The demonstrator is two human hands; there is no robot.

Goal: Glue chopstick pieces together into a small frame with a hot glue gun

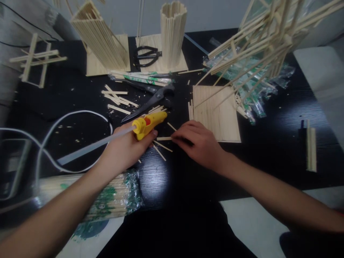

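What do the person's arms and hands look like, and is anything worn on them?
Both forearms are bare to the frame edge: no gloves, watch or bands. The left hand and right hand show no rings. A red sliver at the right arm's far end may be a sleeve.

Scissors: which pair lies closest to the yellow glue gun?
The big pair on the black table, just beyond the glue gun in the left hand. The other pair lies farther back on a wooden base.

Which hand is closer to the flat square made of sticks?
The right hand. It lies just off the stick square's lower-left corner, while the left hand, gripping the yellow glue gun, is farther to the left.
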